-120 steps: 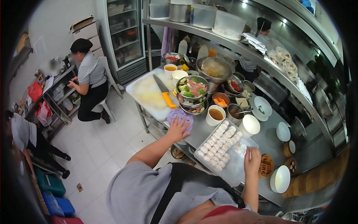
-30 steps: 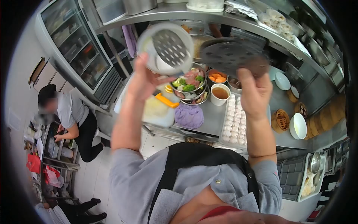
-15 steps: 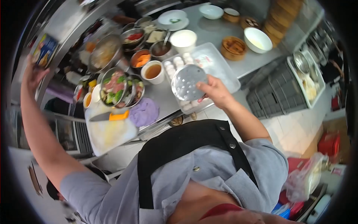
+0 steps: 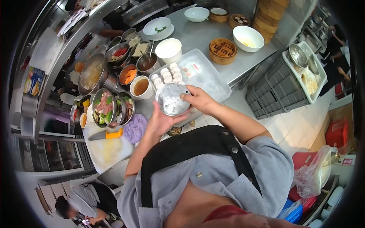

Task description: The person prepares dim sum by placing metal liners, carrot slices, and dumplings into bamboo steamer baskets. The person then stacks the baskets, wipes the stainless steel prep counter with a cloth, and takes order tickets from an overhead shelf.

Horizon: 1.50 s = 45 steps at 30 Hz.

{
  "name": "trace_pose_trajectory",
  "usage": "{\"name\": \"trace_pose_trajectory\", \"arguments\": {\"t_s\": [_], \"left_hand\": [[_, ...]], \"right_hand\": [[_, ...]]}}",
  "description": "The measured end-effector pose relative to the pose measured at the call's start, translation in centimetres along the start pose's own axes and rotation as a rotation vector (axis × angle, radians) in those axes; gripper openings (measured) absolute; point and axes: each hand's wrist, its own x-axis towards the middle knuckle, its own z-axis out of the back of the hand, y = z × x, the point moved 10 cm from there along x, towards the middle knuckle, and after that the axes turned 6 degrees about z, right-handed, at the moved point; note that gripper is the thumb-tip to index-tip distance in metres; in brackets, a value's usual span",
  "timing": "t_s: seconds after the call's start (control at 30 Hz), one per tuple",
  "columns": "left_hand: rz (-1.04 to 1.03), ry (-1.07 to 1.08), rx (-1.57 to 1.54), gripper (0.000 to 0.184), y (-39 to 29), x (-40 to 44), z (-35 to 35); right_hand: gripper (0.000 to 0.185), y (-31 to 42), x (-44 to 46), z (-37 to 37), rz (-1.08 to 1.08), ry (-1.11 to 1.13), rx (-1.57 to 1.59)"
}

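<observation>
A round metal disc with holes (image 4: 173,99) is held over the front of the plastic tray (image 4: 221,88). My right hand (image 4: 198,100) grips its right side, thumb on top. At its lower left is my left hand (image 4: 161,121), palm up with the fingers spread; whether it bears any of the disc's weight is hard to tell. White pleated dumplings (image 4: 167,76) stand in the tray behind the disc. Left of my left hand lie a purple cloth (image 4: 135,128), an orange-handled knife (image 4: 114,133) and a stained white cutting board (image 4: 110,154).
Metal bowls of vegetables and meat (image 4: 103,108) and a cup of brown sauce (image 4: 141,87) stand at the left. Farther back are a bamboo steamer (image 4: 222,51) and a white bowl (image 4: 248,39). A grey crate (image 4: 277,89) stands right. A seated co-worker (image 4: 89,201) is lower left.
My left hand has come down from the shelf at the far left to the disc. The disc in my right hand has shifted slightly left and down. The view has shifted too.
</observation>
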Motion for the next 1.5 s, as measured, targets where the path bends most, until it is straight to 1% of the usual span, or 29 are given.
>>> {"name": "trace_pose_trajectory", "arguments": {"t_s": [0.03,0.07,0.1,0.13,0.17,0.2,0.23,0.27,0.33,0.4,0.47,0.5,0.6,0.7,0.73,0.83,0.87,0.97,1.03,1.1,1.17,1.2,1.23,1.3,1.37,1.4,1.43,1.47,1.5], "left_hand": [[-0.032,-0.114,-0.043,0.069,0.4,0.7,2.7],[-0.064,-0.225,-0.087,0.066,1.0,1.4,6.0],[-0.095,-0.332,-0.136,0.063,1.0,1.8,7.4],[-0.116,-0.367,-0.164,0.056,1.1,1.9,7.7],[-0.126,-0.368,-0.165,0.055,1.2,2.1,8.4],[-0.134,-0.37,-0.166,0.055,1.3,2.2,9.9],[-0.142,-0.371,-0.166,0.055,1.3,2.1,10.8],[-0.18,-0.345,-0.206,0.059,1.1,2.0,10.7],[-0.199,-0.28,-0.26,0.062,0.6,1.5,8.8],[-0.21,-0.246,-0.274,0.066,0.6,0.7,8.5],[-0.226,-0.426,-0.214,0.063,0.6,-0.5,7.6],[-0.236,-0.517,-0.182,0.062,0.5,-1.4,7.1],[-0.256,-0.584,-0.223,0.056,0.5,-3.8,7.6],[-0.31,-0.624,-0.255,0.049,0.0,-6.1,8.1],[-0.335,-0.627,-0.264,0.047,-0.4,-7.1,8.1],[-0.426,-0.615,-0.243,0.042,-2.0,-9.9,8.7],[-0.451,-0.605,-0.229,0.041,-2.4,-10.9,8.9],[-0.504,-0.592,-0.22,0.041,-3.8,-14.4,10.1],[-0.536,-0.597,-0.193,0.04,-4.6,-17.0,11.0],[-0.58,-0.615,-0.166,0.039,-6.2,-19.8,12.0],[-0.647,-0.651,-0.177,0.038,-6.9,-22.3,12.7],[-0.643,-0.615,-0.153,0.04,-7.3,-23.2,12.0],[-0.591,-0.608,-0.155,0.041,-6.7,-23.9,12.4],[-0.6,-0.594,-0.152,0.045,-6.6,-26.1,13.2],[-0.63,-0.567,-0.189,0.047,-6.4,-28.0,13.3],[-0.631,-0.554,-0.217,0.05,-6.5,-29.1,14.2],[-0.691,-0.597,-0.256,0.049,-6.5,-30.5,14.8],[-0.746,-0.59,-0.266,0.048,-7.0,-31.7,15.0],[-0.78,-0.586,-0.275,0.047,-7.3,-32.8,15.2]], "right_hand": [[0.027,-0.4,0.8,0.5,0.038,0.01,-0.162],[0.027,1.4,1.4,1.5,0.28,-0.056,-0.51],[0.027,1.7,1.8,2.6,0.286,-0.096,-0.47],[0.028,2.1,2.1,3.8,0.288,-0.138,-0.433],[0.029,2.3,2.4,5.2,0.289,-0.183,-0.394],[0.026,1.4,3.0,6.7,0.147,-0.173,-0.119],[0.028,0.7,4.0,10.4,0.114,-0.28,-0.133],[0.03,0.1,4.7,14.2,0.081,-0.389,-0.148],[0.036,5.7,3.8,19.6,0.377,-0.622,-0.205],[0.045,6.5,4.2,24.6,0.453,-0.766,-0.101],[0.045,4.9,5.5,29.5,0.23,-0.902,-0.92],[0.045,4.6,6.2,30.5,0.1,-0.935,-1.327],[0.047,5.2,5.5,29.0,-0.015,-0.946,-1.524],[0.043,5.1,5.9,28.3,-0.04,-0.924,-1.574],[0.037,6.1,5.6,27.3,0.041,-0.95,-1.627],[0.032,7.9,6.1,22.1,0.34,-0.823,-1.542],[0.026,8.7,6.1,19.4,0.456,-0.784,-1.553],[0.022,7.7,6.8,12.3,0.613,-0.401,-1.21],[0.019,6.9,5.8,5.3,0.568,-0.241,-0.892],[0.023,5.0,4.3,-2.5,0.497,-0.033,-0.741],[0.033,2.0,2.5,-10.9,0.405,0.175,-0.542],[0.042,1.9,1.2,-15.3,0.381,0.266,-0.507],[0.051,2.0,-0.1,-19.4,0.364,0.374,-0.479],[0.064,-0.1,-0.8,-25.1,0.254,0.492,-0.441],[0.066,-2.0,-0.5,-29.3,0.204,0.588,-0.313],[0.066,-1.5,-0.2,-31.3,0.193,0.636,-0.386],[0.066,-0.9,-0.3,-32.6,0.182,0.674,-0.457],[0.062,-0.9,0.0,-33.3,0.188,0.724,-0.625],[0.06,0.5,0.5,-34.5,0.267,0.79,-0.745]]}}
